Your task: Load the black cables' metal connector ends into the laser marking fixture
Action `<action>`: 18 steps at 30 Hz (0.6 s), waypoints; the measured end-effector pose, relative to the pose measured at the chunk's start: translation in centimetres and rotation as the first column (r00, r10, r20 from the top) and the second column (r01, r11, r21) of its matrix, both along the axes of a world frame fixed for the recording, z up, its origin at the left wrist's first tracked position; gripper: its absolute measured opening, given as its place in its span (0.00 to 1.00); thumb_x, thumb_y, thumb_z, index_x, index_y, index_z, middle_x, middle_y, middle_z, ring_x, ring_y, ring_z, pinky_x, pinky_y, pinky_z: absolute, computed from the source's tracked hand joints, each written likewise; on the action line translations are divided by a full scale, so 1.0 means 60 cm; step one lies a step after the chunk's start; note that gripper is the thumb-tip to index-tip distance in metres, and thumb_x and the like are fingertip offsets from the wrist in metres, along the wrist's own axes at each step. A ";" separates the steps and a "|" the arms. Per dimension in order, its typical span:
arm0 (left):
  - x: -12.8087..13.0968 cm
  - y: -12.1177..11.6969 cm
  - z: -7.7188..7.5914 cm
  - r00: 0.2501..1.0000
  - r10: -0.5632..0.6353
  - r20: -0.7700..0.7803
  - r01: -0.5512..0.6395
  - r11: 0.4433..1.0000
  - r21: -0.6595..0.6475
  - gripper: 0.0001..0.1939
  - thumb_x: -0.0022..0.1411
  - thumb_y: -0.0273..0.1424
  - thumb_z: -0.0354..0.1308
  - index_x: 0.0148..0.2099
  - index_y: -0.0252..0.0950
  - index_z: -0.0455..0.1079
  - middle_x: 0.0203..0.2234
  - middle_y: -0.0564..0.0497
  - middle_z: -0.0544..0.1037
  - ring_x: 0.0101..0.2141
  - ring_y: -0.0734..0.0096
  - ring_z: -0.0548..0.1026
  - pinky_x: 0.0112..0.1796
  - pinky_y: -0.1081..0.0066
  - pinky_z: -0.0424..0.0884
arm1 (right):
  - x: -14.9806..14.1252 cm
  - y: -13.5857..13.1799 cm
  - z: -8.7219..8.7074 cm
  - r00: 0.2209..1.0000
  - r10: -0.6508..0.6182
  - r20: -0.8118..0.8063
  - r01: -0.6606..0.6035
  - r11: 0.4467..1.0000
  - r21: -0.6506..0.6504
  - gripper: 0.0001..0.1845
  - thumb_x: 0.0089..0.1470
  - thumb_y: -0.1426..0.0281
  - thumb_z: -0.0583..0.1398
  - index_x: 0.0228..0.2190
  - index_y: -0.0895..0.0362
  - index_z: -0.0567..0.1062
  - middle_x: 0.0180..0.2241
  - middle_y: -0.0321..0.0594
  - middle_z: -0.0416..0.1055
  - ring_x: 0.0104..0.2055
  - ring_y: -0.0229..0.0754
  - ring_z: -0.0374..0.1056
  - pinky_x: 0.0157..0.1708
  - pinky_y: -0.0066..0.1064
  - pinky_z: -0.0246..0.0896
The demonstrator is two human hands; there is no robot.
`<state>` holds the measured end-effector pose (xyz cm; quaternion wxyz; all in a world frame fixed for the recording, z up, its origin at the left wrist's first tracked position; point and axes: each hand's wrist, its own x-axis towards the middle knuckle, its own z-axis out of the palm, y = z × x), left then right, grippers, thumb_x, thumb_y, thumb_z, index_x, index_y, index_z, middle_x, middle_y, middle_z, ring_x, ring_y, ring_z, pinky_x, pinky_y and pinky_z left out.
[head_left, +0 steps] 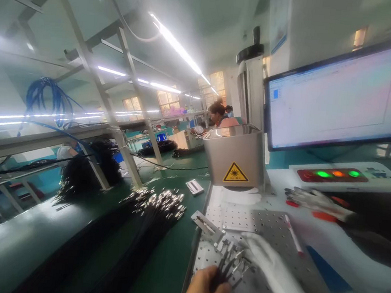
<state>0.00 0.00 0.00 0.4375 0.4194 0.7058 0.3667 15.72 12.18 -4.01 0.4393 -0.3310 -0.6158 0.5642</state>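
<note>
Apparently underway, gripping metal-tipped cables [228, 265] in curled left hand [206, 289] over perforated plate [267, 225], with gloved right hand [268, 257] outstretched alongside, hold unclear, and larger cable bundle [157, 216] on green table [187, 231], finished or waiting uncertain.

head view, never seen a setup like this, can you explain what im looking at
This one picture comes from a camera worn on a person's head. Their bare left hand grips a bunch of black cables with metal ends; the white-gloved right hand is beside those ends, too blurred to tell if touching. Below is a metal plate dotted with holes, a pen near its right edge. Behind stands a machine housing bearing a yellow warning triangle. Further right are a monitor and a panel with lit lamps.
</note>
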 end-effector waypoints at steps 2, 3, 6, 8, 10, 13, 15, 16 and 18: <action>-0.002 0.010 0.006 0.999 0.023 0.045 -0.025 0.998 0.058 0.13 0.54 0.40 0.60 0.29 0.38 0.62 0.15 0.60 0.61 0.20 0.77 0.61 0.26 0.74 0.59 | 0.019 0.019 -0.014 0.986 -0.031 0.162 0.017 0.996 0.088 0.20 0.54 0.56 0.62 0.45 0.54 0.75 0.48 0.46 0.72 0.50 0.52 0.68 0.54 0.49 0.62; -0.003 0.015 0.006 0.998 0.025 0.058 -0.029 0.997 0.077 0.12 0.54 0.39 0.59 0.28 0.38 0.61 0.15 0.60 0.62 0.20 0.76 0.61 0.26 0.73 0.59 | 0.028 0.026 -0.024 0.959 -0.050 0.279 0.002 0.986 0.166 0.21 0.51 0.57 0.62 0.45 0.53 0.76 0.49 0.46 0.72 0.51 0.55 0.67 0.55 0.50 0.61; 0.000 0.030 0.002 0.998 0.059 0.033 -0.061 0.996 0.060 0.09 0.50 0.34 0.59 0.24 0.36 0.63 0.15 0.57 0.64 0.21 0.75 0.63 0.26 0.72 0.58 | 0.045 0.033 -0.062 0.778 -0.214 0.591 -0.146 0.853 0.501 0.27 0.46 0.63 0.59 0.49 0.56 0.76 0.52 0.47 0.71 0.54 0.57 0.67 0.52 0.49 0.65; 0.007 0.039 0.000 0.991 0.129 -0.030 -0.129 0.992 0.004 0.07 0.48 0.32 0.59 0.25 0.36 0.65 0.18 0.56 0.66 0.23 0.74 0.64 0.27 0.72 0.58 | 0.048 0.030 -0.083 0.702 -0.392 0.594 -0.208 0.686 0.697 0.25 0.48 0.66 0.58 0.48 0.56 0.77 0.50 0.45 0.73 0.51 0.53 0.70 0.48 0.44 0.70; 0.015 0.047 0.004 0.980 0.169 -0.108 -0.173 0.984 -0.029 0.06 0.46 0.30 0.59 0.25 0.36 0.65 0.20 0.56 0.65 0.26 0.72 0.65 0.29 0.71 0.57 | 0.049 0.026 -0.096 0.687 -0.525 0.502 -0.212 0.516 0.830 0.19 0.50 0.68 0.58 0.44 0.55 0.77 0.45 0.42 0.75 0.46 0.49 0.72 0.43 0.38 0.72; 0.026 0.053 0.020 0.969 0.123 -0.214 -0.140 0.988 -0.065 0.10 0.49 0.29 0.57 0.21 0.37 0.59 0.18 0.57 0.59 0.28 0.72 0.63 0.29 0.70 0.53 | 0.051 0.023 -0.103 0.686 -0.599 0.415 -0.244 0.348 0.905 0.16 0.50 0.68 0.58 0.42 0.53 0.77 0.42 0.41 0.76 0.41 0.47 0.74 0.37 0.33 0.72; 0.033 0.055 0.031 0.948 0.112 -0.299 -0.147 0.984 -0.097 0.13 0.51 0.28 0.55 0.20 0.38 0.54 0.19 0.57 0.57 0.28 0.72 0.61 0.30 0.69 0.51 | 0.054 0.024 -0.106 0.689 -0.619 0.377 -0.276 0.257 0.926 0.16 0.51 0.68 0.58 0.42 0.53 0.77 0.42 0.42 0.76 0.41 0.47 0.74 0.35 0.31 0.71; 0.036 0.056 0.035 0.938 0.112 -0.330 -0.156 0.982 -0.110 0.14 0.52 0.27 0.55 0.20 0.38 0.53 0.19 0.57 0.57 0.29 0.72 0.61 0.30 0.69 0.51 | 0.055 0.025 -0.108 0.691 -0.631 0.352 -0.286 0.208 0.935 0.16 0.52 0.68 0.57 0.42 0.53 0.77 0.42 0.43 0.76 0.40 0.47 0.74 0.34 0.31 0.71; 0.041 0.058 0.038 0.923 0.117 -0.367 -0.170 0.979 -0.115 0.15 0.53 0.27 0.55 0.20 0.38 0.52 0.19 0.57 0.56 0.28 0.72 0.60 0.30 0.69 0.51 | 0.054 0.029 -0.114 0.691 -0.656 0.304 -0.302 0.120 0.946 0.17 0.52 0.73 0.55 0.42 0.52 0.77 0.40 0.42 0.76 0.39 0.45 0.74 0.33 0.29 0.70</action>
